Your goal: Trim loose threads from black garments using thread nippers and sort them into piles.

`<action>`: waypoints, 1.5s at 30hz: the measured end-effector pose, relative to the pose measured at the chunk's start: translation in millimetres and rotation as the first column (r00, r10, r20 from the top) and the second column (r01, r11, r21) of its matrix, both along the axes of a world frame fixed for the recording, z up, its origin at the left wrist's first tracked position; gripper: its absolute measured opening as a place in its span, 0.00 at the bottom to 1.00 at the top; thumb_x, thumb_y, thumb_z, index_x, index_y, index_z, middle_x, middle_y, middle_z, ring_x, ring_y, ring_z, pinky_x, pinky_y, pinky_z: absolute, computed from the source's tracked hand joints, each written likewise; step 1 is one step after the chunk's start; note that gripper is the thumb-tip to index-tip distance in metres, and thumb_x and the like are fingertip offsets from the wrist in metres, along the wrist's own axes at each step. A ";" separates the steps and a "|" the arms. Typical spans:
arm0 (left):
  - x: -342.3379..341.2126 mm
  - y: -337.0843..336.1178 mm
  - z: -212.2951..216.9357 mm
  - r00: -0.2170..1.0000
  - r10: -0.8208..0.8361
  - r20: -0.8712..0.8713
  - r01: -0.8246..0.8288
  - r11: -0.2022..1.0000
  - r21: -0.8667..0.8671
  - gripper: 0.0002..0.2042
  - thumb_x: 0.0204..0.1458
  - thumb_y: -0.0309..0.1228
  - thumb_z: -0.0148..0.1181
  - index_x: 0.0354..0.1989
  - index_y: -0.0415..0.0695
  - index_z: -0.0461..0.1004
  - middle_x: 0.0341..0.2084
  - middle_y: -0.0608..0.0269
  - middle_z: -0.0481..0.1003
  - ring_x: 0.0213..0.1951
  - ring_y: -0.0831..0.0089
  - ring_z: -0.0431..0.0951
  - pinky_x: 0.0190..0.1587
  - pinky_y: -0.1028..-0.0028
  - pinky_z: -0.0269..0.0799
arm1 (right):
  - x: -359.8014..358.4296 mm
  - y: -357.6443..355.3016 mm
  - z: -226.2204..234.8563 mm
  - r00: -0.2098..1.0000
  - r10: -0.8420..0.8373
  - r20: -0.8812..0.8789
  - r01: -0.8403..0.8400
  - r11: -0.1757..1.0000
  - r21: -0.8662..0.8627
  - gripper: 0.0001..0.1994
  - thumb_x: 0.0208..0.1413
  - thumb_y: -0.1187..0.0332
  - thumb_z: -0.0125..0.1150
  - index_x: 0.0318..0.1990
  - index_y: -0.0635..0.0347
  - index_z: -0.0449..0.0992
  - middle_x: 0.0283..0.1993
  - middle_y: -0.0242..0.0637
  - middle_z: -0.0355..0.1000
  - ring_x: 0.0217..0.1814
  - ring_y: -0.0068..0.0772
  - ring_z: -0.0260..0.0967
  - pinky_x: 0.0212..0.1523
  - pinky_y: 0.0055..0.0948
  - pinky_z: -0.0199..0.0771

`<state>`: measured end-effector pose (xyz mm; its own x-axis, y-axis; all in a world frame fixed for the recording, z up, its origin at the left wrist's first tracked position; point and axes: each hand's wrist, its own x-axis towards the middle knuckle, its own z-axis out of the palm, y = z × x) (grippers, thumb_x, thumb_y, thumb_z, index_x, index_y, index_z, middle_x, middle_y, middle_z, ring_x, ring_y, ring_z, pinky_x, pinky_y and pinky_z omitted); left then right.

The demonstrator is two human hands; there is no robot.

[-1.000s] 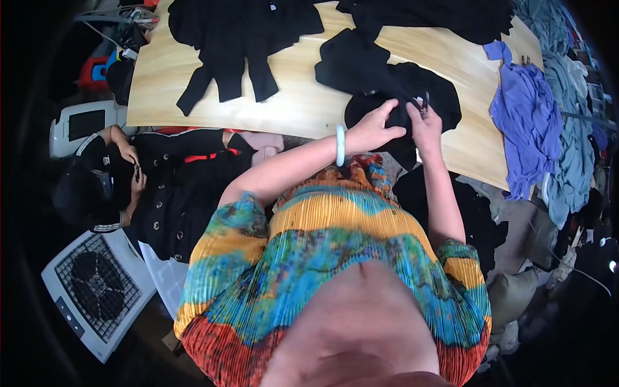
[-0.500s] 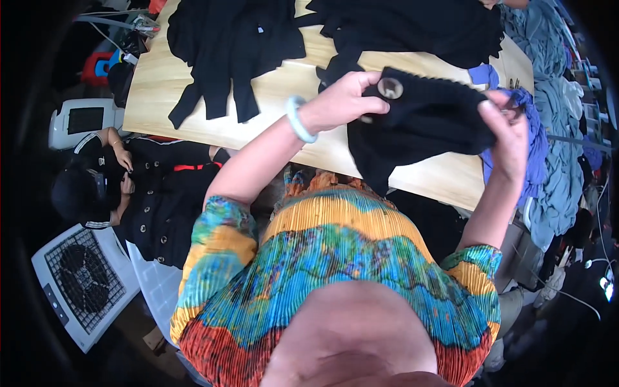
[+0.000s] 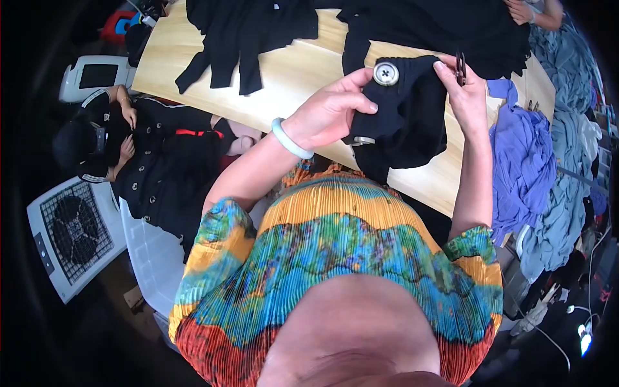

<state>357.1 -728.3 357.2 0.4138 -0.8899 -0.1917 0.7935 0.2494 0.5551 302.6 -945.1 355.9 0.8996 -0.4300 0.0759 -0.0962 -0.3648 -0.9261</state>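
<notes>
In front of my chest, just over the near edge of the table, a black knit garment (image 3: 419, 106) hangs between my two hands. My left hand (image 3: 332, 109), with a pale bangle at the wrist, pinches its left edge beside a large round button (image 3: 385, 74). Lower on the same edge a second button (image 3: 363, 140) shows side-on. My right hand (image 3: 467, 93) grips the ribbed upper right corner between thumb and fingers. A small dark tool, apparently thread snips (image 3: 460, 68), sticks up from that hand; the rest of it is hidden.
More black garments (image 3: 248, 39) lie across the wooden table (image 3: 290, 77). A co-worker's hand (image 3: 519, 11) rests at the far right. Purple cloth (image 3: 522, 161) and grey-blue cloth (image 3: 561, 97) are heaped on the right. At left another person handles a buttoned black garment (image 3: 161, 168) near a fan (image 3: 77, 222).
My right hand has come inward to the left, so the stretched garment now bunches between my hands. The button has turned to face up, and a co-worker's hand shows more at far right.
</notes>
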 end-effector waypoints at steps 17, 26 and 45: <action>28.5 -8.8 -21.7 0.999 0.026 -0.033 -0.023 0.995 0.096 0.09 0.52 0.31 0.47 0.37 0.41 0.68 0.32 0.67 0.71 0.36 0.80 0.70 0.41 0.79 0.66 | -2.5 64.0 3.5 0.979 0.195 0.067 -0.154 0.907 -0.392 0.13 0.39 0.73 0.62 0.36 0.61 0.72 0.30 0.38 0.69 0.29 0.30 0.70 0.29 0.22 0.68; 31.9 -2.9 -18.9 0.982 -0.144 -0.124 0.141 0.989 -0.037 0.08 0.51 0.25 0.46 0.40 0.41 0.66 0.31 0.67 0.71 0.32 0.80 0.71 0.34 0.79 0.69 | -6.0 53.7 19.3 0.967 0.239 0.086 -0.160 0.836 -0.526 0.10 0.36 0.82 0.55 0.29 0.60 0.69 0.25 0.35 0.66 0.24 0.33 0.67 0.24 0.25 0.67; 14.8 -21.7 -44.8 0.961 -0.172 -0.215 0.114 0.959 -0.258 0.14 0.52 0.25 0.42 0.48 0.40 0.61 0.42 0.56 0.67 0.45 0.67 0.69 0.45 0.69 0.67 | -21.0 37.0 17.8 0.928 0.333 0.165 -0.252 0.891 -0.378 0.14 0.33 0.81 0.59 0.32 0.61 0.73 0.32 0.34 0.68 0.25 0.26 0.69 0.23 0.21 0.69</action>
<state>371.9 -750.0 312.4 0.2479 -0.9680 -0.0402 0.9306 0.2264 0.2877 281.6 -908.0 373.7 0.9228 -0.0598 0.3806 0.2558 -0.6436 -0.7213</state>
